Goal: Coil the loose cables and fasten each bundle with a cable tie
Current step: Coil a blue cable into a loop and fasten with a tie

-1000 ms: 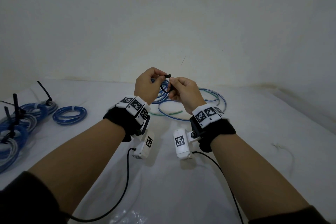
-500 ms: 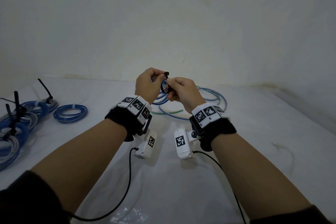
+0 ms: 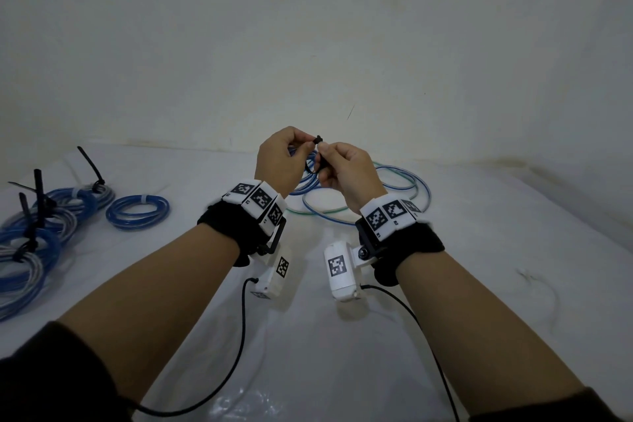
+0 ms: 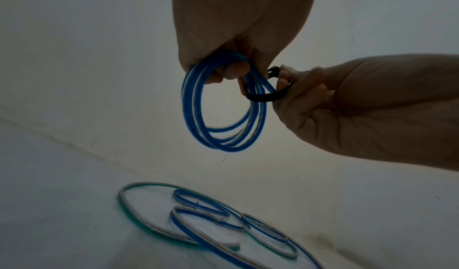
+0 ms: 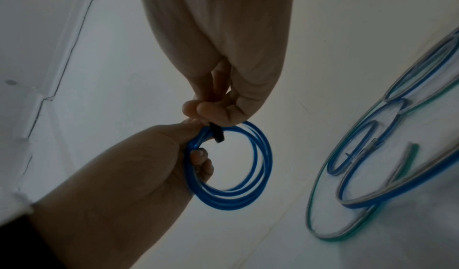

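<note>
My left hand (image 3: 286, 156) (image 4: 231, 71) grips a small coil of blue cable (image 4: 223, 136) (image 5: 248, 194) held up above the white table (image 3: 479, 250). A black cable tie (image 4: 263, 97) (image 5: 216, 134) (image 3: 318, 140) loops around the coil's upper strands. My right hand (image 3: 337, 161) (image 5: 211, 110) pinches the tie at its head, close against the left thumb. The coil hangs down between both hands and is mostly hidden behind them in the head view.
Loose blue, white and green cables (image 3: 400, 188) (image 4: 211, 224) (image 5: 372, 165) lie on the table behind the hands. Several tied blue bundles (image 3: 41, 236) with black tie tails sit at the left, beside a blue coil with a white band (image 3: 137, 211). A wall rises behind.
The hands have stayed almost still. The tie's head has shifted slightly between the fingertips, and the loop around the coil looks a little smaller.
</note>
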The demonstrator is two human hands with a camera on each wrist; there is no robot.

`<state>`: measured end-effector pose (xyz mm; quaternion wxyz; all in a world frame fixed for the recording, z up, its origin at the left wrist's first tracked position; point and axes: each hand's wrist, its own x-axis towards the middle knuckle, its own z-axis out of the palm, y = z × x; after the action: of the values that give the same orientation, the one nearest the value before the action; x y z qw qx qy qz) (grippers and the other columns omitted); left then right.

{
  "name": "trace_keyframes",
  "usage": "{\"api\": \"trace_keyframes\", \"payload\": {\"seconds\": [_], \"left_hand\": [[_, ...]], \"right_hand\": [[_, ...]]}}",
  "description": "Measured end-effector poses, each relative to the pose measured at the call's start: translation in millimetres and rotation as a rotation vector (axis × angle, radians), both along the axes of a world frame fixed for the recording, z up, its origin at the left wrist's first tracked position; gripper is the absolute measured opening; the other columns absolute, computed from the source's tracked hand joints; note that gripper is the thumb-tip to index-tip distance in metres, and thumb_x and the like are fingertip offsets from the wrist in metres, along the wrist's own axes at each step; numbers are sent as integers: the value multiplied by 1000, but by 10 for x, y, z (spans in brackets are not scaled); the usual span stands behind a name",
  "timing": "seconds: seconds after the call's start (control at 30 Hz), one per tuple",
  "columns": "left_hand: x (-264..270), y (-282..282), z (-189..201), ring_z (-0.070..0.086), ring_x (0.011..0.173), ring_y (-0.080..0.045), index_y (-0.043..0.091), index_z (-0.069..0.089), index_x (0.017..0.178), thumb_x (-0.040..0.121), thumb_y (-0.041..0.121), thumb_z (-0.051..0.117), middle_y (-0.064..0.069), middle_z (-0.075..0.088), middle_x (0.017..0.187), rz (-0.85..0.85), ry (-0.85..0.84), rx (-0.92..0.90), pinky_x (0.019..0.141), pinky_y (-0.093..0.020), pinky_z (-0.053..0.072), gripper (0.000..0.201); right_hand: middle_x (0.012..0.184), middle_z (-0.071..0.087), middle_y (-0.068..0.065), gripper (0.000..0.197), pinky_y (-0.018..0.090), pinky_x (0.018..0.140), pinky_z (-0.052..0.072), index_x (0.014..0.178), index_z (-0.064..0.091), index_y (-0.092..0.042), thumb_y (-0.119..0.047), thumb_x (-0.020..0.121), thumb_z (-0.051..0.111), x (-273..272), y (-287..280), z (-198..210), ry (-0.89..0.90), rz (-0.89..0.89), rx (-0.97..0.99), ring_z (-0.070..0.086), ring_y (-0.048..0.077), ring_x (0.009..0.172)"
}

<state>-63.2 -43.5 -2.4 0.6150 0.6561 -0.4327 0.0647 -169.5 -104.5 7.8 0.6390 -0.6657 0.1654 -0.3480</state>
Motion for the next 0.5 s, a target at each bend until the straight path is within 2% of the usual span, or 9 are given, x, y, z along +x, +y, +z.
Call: {"api": "trace_keyframes", "payload": {"seconds": [0.07,0.13,0.27,0.37,0.43,0.5], "left_hand": [[-11,9,-5,61,79,-14,9,67,88,87,9,59,0,65,83,0,-22,6,72,-22,48,8],[-6,21,-6,61,79,-15,9,67,88,87,9,59,-2,65,84,2,-41,13,71,-20,47,7],[27,49,19,61,81,-15,6,67,91,87,8,58,-5,66,89,8,-58,33,71,-16,46,10],[24,56,39,59,81,-12,5,67,94,88,9,58,-4,65,89,14,-84,59,69,-9,43,11],[21,66,46,59,81,-13,5,66,94,88,9,58,-4,66,88,9,-94,80,70,-12,44,11],[23,77,44,59,80,-13,6,66,93,88,9,58,-3,65,86,-8,-96,93,70,-13,44,9]], "right_hand": [[65,56,10,11,20,45,47,87,53,-5,-12,95,54,7,12,8,-58,-30,61,53,8,41],[64,59,10,8,22,46,50,98,51,-5,-10,93,56,3,23,15,-92,-39,103,59,11,43],[61,58,10,11,22,48,52,101,59,-7,-13,96,52,4,44,31,-76,-24,96,63,14,46],[60,53,5,8,20,43,48,95,63,-11,-14,94,55,30,29,42,-59,-83,64,55,9,40],[60,50,2,5,18,40,39,90,65,-12,-11,91,60,44,-14,47,-39,-128,53,44,7,37],[63,50,0,3,18,41,33,86,66,-12,-10,87,64,42,-54,52,-23,-124,85,37,8,42]]}}
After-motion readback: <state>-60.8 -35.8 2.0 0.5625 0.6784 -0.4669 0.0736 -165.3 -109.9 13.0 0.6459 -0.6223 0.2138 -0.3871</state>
